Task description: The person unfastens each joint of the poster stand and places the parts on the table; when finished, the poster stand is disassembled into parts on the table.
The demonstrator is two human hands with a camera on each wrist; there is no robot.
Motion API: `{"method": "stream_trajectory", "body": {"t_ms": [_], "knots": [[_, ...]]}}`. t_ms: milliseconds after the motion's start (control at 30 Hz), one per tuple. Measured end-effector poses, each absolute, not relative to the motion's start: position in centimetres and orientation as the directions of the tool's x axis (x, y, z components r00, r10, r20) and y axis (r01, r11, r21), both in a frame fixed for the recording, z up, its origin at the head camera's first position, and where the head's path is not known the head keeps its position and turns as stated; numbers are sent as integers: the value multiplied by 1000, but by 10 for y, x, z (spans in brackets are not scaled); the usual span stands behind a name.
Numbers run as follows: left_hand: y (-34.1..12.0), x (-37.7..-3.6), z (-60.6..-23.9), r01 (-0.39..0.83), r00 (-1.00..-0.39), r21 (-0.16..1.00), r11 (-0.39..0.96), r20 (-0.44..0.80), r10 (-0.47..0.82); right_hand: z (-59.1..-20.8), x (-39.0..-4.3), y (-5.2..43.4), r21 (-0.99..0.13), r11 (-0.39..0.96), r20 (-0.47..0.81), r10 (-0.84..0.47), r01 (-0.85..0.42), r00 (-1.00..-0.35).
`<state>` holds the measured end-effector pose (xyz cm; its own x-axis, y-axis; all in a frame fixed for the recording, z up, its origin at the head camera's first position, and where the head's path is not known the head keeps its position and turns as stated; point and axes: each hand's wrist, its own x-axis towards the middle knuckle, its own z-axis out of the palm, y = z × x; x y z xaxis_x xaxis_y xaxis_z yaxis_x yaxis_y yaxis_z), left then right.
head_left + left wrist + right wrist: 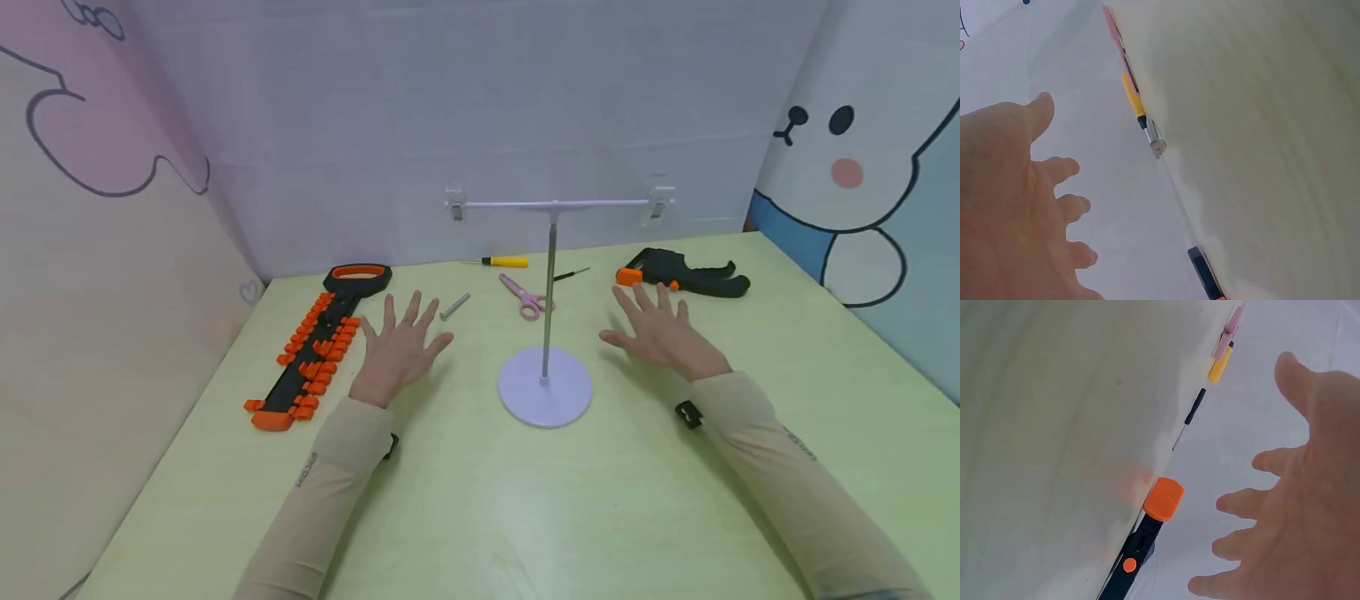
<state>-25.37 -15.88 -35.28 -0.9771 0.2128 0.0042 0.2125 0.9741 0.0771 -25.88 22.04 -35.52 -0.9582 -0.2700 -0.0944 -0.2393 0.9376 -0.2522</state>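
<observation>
Both hands hover palm-down over the pale green table with fingers spread, holding nothing. My left hand is just right of a black holder with orange clips and near a small metal bolt. My right hand sits just in front of a black clamp tool with orange parts. Between the hands stands a white T-shaped stand on a round base.
Pink scissors, a yellow-handled screwdriver and a thin black-handled tool lie behind the stand. Paper walls close in the left, back and right sides.
</observation>
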Motion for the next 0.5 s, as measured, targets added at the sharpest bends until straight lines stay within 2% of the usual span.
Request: {"method": "stream_trajectory", "body": {"t_ms": [133, 300, 500], "knots": [[-158, -254, -351, 206, -979, 66, 976, 17, 205, -354, -258, 221, -266, 933, -66, -270, -244, -961], [-160, -254, -343, 195, -976, 66, 979, 116, 186, -352, -258, 222, -309, 912, 8, -279, -268, -960], [-165, -248, -331, 200, -958, 135, 970, 236, 165, -344, -253, 223, -348, 891, 79, -283, -292, -956]]}}
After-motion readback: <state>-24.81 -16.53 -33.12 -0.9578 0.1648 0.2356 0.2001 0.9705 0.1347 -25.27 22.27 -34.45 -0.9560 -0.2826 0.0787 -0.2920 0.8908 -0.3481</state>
